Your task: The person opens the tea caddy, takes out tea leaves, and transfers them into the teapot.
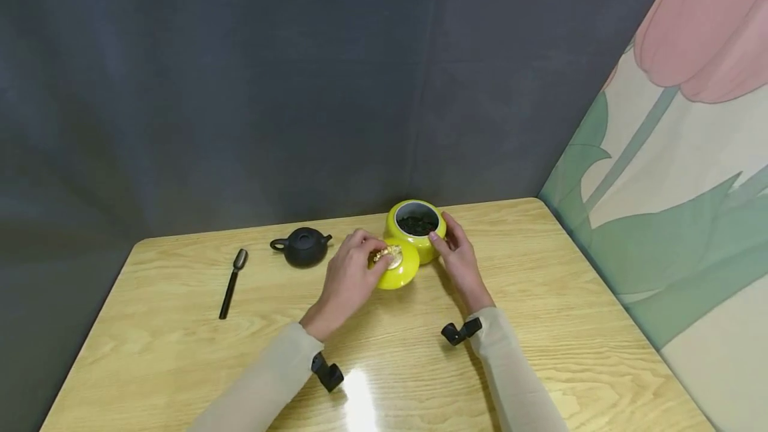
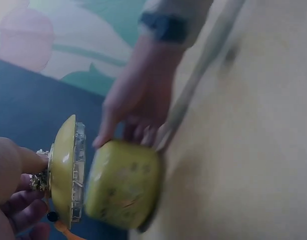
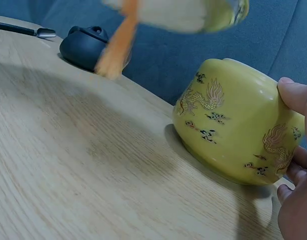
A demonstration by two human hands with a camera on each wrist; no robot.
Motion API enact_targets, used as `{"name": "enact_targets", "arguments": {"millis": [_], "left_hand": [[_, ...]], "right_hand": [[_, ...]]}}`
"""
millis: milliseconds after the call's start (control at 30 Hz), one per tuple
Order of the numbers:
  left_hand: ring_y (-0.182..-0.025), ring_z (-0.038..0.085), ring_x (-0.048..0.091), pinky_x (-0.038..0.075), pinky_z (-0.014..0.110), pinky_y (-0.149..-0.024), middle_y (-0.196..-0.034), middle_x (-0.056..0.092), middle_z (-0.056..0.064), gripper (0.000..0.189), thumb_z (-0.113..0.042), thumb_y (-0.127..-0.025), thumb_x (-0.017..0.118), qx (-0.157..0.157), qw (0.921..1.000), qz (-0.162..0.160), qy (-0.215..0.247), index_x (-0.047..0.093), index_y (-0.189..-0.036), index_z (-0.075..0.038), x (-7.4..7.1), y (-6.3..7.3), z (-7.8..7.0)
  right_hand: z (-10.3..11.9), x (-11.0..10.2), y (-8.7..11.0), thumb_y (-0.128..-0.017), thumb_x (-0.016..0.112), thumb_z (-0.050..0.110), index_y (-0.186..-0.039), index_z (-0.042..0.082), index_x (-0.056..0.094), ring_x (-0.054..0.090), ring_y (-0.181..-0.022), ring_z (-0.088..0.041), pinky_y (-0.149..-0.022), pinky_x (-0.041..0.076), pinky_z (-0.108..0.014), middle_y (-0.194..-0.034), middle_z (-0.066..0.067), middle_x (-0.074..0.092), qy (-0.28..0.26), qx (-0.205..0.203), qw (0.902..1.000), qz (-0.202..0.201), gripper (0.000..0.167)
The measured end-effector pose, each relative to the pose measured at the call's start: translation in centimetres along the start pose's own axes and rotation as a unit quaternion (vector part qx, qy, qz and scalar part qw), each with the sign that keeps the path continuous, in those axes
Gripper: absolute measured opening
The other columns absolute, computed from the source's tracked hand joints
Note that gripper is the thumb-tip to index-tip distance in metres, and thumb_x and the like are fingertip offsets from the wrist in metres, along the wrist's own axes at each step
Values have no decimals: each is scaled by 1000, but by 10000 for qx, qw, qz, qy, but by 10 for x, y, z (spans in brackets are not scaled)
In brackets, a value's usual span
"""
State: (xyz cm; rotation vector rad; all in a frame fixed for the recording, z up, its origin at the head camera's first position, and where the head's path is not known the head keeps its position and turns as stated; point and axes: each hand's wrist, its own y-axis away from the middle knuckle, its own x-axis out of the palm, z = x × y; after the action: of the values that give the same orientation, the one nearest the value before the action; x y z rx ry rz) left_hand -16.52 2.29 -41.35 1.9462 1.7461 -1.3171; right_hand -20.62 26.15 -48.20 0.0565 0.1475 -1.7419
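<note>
My left hand (image 1: 351,271) pinches the gold knob of a yellow lid (image 1: 406,273), holding it up just in front of a yellow tea jar (image 1: 429,254). In the left wrist view the lid (image 2: 63,172) is seen edge-on, with a clear ring on its underside. An orange tassel (image 3: 116,50) hangs from it in the right wrist view. The jar stands upright and uncovered, with dark tea leaves (image 1: 417,226) inside. My right hand (image 1: 462,264) grips the jar's right side, thumb near the rim. Dragons decorate the jar's wall (image 3: 228,125).
Left of the jar sits a small black teapot (image 1: 305,248), its handle pointing left. Farther left lies a tea scoop (image 1: 231,293) with a dark handle. A dark curtain (image 1: 270,85) hangs behind the wooden table (image 1: 180,365); a tulip-patterned cloth (image 1: 672,219) hangs at the right.
</note>
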Motion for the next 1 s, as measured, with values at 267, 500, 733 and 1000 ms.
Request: {"name": "enact_targets", "arguments": {"millis": [267,500,733,1000], "left_hand": [[-99,21,60,53,36,-75,-114,66,3,27,-31,-103,73,-15,10000,42,-74,79,-120,-10,-13,-47,4],[-105,21,61,56,40,-83,-118,65,3,29,-33,-105,70,55,9986,384,-355,78,-122,-11,2,-79,0],[-111,22,62,59,43,-91,-122,65,5,30,-31,-106,68,77,9961,684,-546,77,-124,-9,25,-100,-6],[-114,21,60,59,42,-95,-121,63,5,29,-29,-107,68,169,9960,751,-465,77,-125,-8,41,-112,-12]], "right_hand": [[-1,4,3,-110,61,25,-168,15,32,31,-164,-30,-135,27,-46,-176,-11,30,137,-84,9998,111,65],[-4,4,3,-110,61,30,-168,16,33,32,-163,-31,-135,26,-48,-175,-11,32,246,-128,9994,193,66],[-5,-5,4,-111,61,29,-168,15,32,31,-164,-32,-135,25,-50,-175,-12,31,235,-206,9993,225,66],[-5,-6,3,-111,61,27,-168,15,33,33,-163,-32,-134,27,-50,-174,-12,34,215,-230,9994,159,65]]}}
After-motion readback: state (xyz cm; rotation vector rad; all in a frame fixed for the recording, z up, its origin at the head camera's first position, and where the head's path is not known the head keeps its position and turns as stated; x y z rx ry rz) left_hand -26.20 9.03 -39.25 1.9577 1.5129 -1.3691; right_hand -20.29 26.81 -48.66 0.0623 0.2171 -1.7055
